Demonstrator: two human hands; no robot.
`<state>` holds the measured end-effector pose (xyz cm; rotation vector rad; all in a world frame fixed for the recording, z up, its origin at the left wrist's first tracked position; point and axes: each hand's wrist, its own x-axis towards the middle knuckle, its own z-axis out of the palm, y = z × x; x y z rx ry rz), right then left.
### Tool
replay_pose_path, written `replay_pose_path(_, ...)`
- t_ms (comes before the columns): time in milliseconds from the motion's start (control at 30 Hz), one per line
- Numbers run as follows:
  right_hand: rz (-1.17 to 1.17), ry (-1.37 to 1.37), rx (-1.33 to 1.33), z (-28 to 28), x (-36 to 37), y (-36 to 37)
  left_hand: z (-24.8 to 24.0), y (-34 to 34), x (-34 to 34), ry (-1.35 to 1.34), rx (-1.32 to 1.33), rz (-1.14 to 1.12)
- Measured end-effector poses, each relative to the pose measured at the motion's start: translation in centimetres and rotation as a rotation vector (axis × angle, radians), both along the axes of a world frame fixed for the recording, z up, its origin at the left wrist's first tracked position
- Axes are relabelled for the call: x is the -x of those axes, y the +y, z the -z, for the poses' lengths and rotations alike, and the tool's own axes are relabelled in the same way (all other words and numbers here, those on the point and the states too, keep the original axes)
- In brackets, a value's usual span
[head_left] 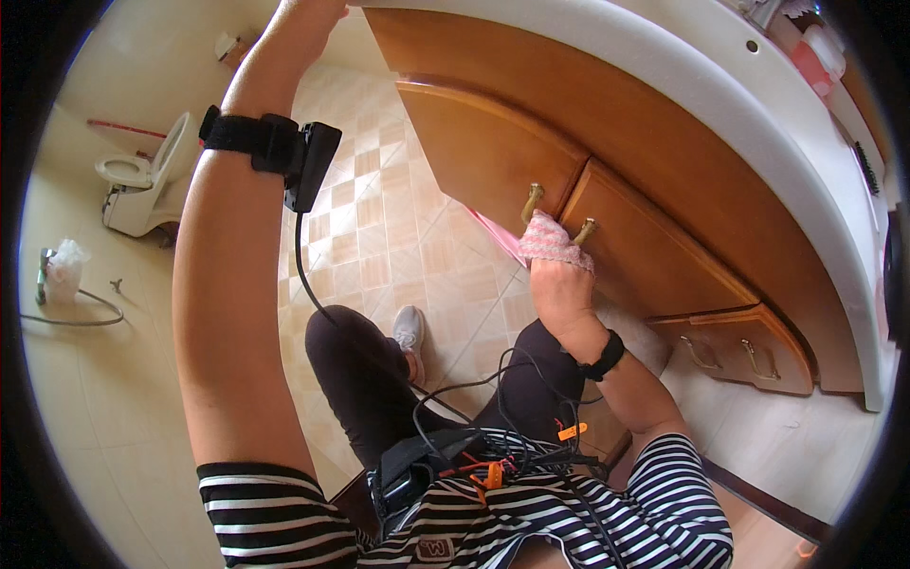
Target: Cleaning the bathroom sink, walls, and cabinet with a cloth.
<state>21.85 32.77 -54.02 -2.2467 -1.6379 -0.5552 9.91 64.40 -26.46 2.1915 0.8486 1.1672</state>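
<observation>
My right hand (563, 289) is closed round a pink-and-white striped cloth (555, 241). It presses the cloth against the front of a brown wooden cabinet (502, 133), at two brass handles (534, 201) near where the doors meet. Part of the cloth covers the lower ends of the handles. At the top of the view my left hand (318, 21) reaches to the corner of the white countertop (607, 33). Its fingers are cut off by the picture's edge, so their grip does not show.
Lower drawers (730, 356) with brass handles lie to the right. Something pink (498, 232) shows beneath the cabinet. A white toilet (142, 180) with raised lid and a hose (95, 308) stand left. Cables (493, 379) hang over my lap. A pinkish bottle (817, 62) stands on the counter.
</observation>
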Motion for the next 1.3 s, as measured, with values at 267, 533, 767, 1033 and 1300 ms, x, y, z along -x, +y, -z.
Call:
replay_pose_path(267,-0.128,0.397,-0.139,2.6,-1.3,-0.1,-1.0,-3.3,-0.6,-0.099,0.203,-0.034)
replay_pose_path(533,0.036,2.431,0.166,4.2,-3.7,-2.9,-0.6,-1.0,-0.3,-0.086,0.261,-0.072)
replay_pose_path(767,0.387,2.826,0.133,10.9,-5.6,-7.4,-0.7,0.4,-0.5,-0.066,0.202,-0.087)
replay_pose_path(1033,-0.071,2.495,0.354,4.5,-4.3,-9.5,-1.8,-4.5,0.2,0.029,0.255,-0.100)
replay_pose_path(1300,-0.029,0.713,0.213,4.5,-4.9,-11.7,0.7,1.4,-0.3,-0.069,0.165,0.068)
